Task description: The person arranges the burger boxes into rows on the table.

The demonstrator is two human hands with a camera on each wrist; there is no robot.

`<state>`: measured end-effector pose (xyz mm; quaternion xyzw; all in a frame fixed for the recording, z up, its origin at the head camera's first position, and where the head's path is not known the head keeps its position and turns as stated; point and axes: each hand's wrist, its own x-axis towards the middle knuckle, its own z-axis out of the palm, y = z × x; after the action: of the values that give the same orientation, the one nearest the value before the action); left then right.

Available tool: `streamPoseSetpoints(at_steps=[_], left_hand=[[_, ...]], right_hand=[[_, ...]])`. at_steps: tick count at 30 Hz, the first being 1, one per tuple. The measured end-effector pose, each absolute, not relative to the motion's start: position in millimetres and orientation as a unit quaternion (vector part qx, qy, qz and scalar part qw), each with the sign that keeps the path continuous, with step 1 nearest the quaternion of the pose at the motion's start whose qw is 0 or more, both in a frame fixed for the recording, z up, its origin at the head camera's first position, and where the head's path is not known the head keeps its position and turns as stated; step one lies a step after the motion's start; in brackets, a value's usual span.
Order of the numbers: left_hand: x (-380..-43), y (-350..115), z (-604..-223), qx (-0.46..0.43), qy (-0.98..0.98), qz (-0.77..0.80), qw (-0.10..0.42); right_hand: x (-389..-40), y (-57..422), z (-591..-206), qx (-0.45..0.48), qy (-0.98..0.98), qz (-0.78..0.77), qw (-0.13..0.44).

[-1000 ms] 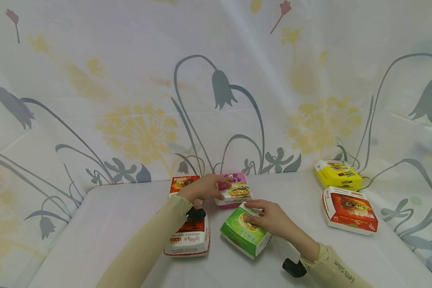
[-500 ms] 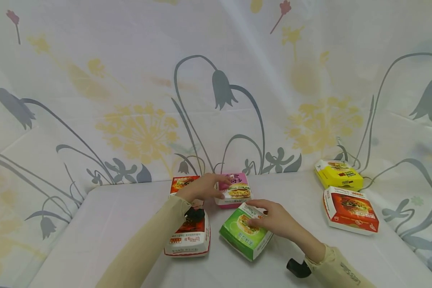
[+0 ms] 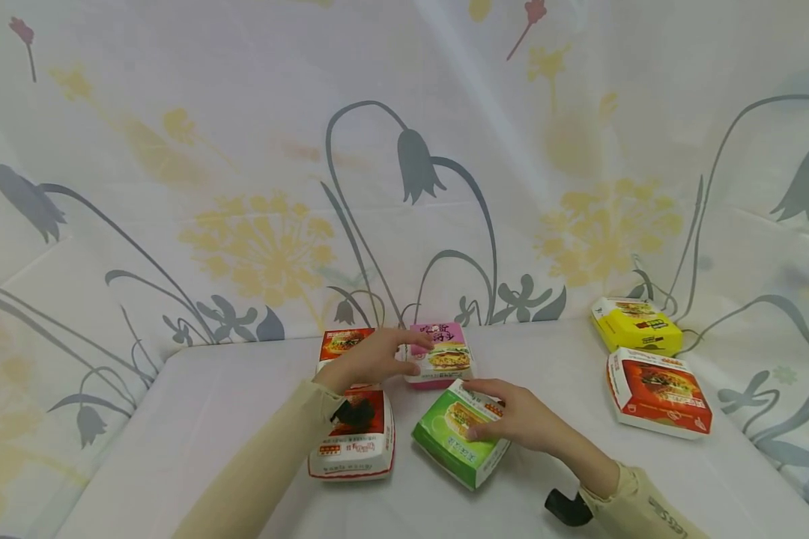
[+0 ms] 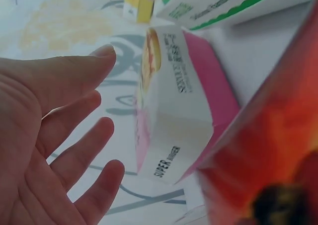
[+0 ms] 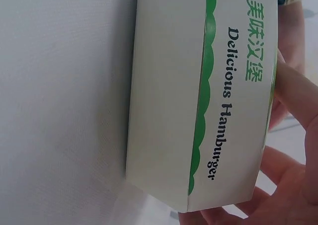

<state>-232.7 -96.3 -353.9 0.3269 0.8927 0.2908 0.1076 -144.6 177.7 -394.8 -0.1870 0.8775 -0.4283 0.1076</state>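
My left hand (image 3: 372,361) hovers with spread fingers beside a pink-and-white burger box (image 3: 453,361). In the left wrist view a gap shows between those fingers and the pink box (image 4: 174,101). My right hand (image 3: 529,419) lies over the right side of a green burger box (image 3: 445,443), thumb on its lid and the other fingers loosely stretched past its far side. The right wrist view shows the white side of the green box (image 5: 169,96), resting on the cloth; some fingers (image 5: 278,178) are partly hidden behind it.
A red burger box (image 3: 341,340) is partly hidden behind my left hand, with another red-and-white box (image 3: 356,455) nearer. At the right stand a yellow box (image 3: 637,327) and a red box (image 3: 659,393). A flowered curtain (image 3: 256,165) closes off the back of the white table (image 3: 195,434).
My right hand has slid slightly right and nearer across the green box, its thumb shifting towards the lid's near right part. The left wrist has drawn back a little left. The boxes stay nearly in place.
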Motion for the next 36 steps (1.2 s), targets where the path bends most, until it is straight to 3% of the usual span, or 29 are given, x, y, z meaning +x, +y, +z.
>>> streamPoseSetpoints(at_steps=[13, 26, 36], left_hand=[[-191.5, -99.5, -359.8, 0.357, 0.879, 0.289, 0.126], [-175.7, -95.0, -365.9, 0.375, 0.883, 0.257, 0.113], [-172.7, -86.8, -369.1, 0.377, 0.877, 0.265, 0.138]], right_hand=[[-144.3, 177.0, -398.5, -0.176, 0.882, -0.425, 0.099], [-141.3, 177.3, -398.6, -0.170, 0.878, -0.435, 0.102], [-140.1, 177.0, -398.1, -0.164, 0.874, -0.445, 0.109]])
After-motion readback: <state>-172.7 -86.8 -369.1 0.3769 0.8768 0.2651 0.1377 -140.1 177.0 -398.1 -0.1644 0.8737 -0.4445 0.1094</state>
